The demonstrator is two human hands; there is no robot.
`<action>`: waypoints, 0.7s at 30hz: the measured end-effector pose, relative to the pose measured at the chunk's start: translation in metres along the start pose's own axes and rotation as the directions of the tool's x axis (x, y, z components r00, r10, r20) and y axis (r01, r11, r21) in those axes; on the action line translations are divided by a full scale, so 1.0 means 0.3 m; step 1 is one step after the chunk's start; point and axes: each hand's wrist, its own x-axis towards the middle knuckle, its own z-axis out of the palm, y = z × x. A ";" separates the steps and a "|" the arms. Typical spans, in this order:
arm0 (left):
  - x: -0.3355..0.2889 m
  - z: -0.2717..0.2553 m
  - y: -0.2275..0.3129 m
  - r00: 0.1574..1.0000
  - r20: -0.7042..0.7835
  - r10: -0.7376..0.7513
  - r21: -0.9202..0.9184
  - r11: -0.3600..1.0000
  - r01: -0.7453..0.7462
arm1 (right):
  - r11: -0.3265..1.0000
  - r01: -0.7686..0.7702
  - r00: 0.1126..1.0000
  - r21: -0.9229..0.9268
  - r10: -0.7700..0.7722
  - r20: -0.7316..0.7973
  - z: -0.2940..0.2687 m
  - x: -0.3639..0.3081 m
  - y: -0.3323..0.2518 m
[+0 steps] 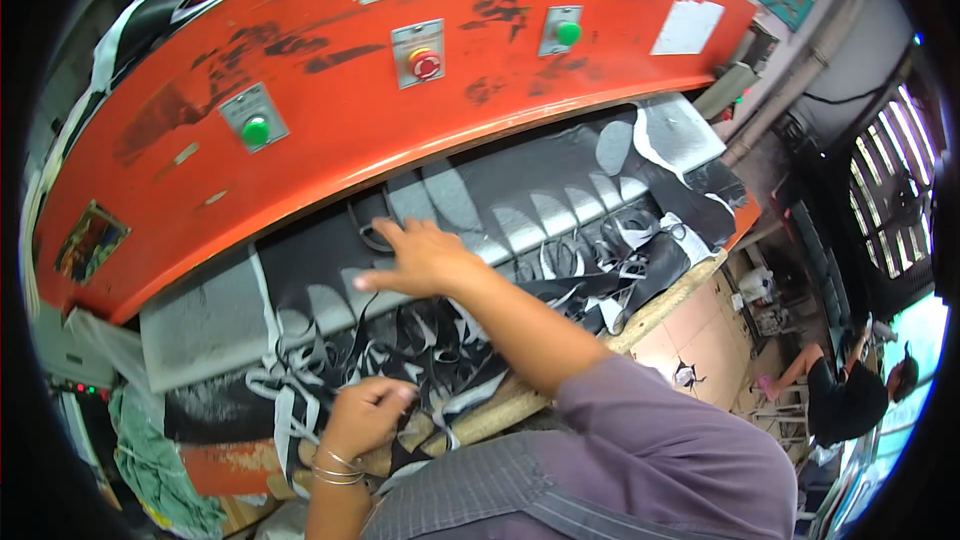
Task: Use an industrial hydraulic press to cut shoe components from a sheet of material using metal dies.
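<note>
1. We see the right hand (pixel 425 258) stretched fwd under the orange press head (pixel 330 110), fingers spread flat, palm down on the black sheet material (pixel 560 190). Not gripping anything, just pressing on it.
2. Right fingertips sit just beside a dark metal cutting die (pixel 370 230), a looped outline lying on the sheet close to the press head's lower edge. Touching or not, we can't tell.
3. Left hand (pixel 365 415) is near the front edge of the surface (pixel 660 305), fingers curled in, pinching black offcut strips (pixel 420 350). Bangles on that wrist.
4. The sheet lies across the press bed, w/ rows of cut-out shapes showing pale grey backing. Scrap strips are tangled in a heap in front, between the two hands and over to the right.
5. Press head carries two green buttons (pixel 256 130) and one red button (pixel 427 64), each on a small metal plate.
6. Green cloth (pixel 150 450) hangs at lower left, beside the surface.
7. Another person (pixel 850 390) sits well apart at the far right, on the floor level below, in dark clothes.
</note>
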 end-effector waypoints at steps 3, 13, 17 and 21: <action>0.176 -0.086 0.038 0.976 -0.205 0.068 -0.258 0.958 -0.121 | 0.977 -0.213 0.973 -0.023 0.209 -0.097 0.060 0.238 0.022; 0.595 -0.166 -0.044 0.897 -0.431 -0.099 -0.684 0.684 -0.253 | 0.838 0.257 0.960 0.481 -0.164 -0.226 0.080 0.158 0.226; 0.570 -0.076 0.065 0.993 -0.020 0.118 -0.861 0.503 -0.077 | 0.798 0.327 0.913 0.506 -0.406 0.050 0.059 -0.014 0.206; 0.512 0.009 0.110 0.954 -0.088 0.287 -0.383 0.874 -0.299 | 0.941 0.266 0.859 0.207 -0.329 0.393 -0.053 -0.115 0.252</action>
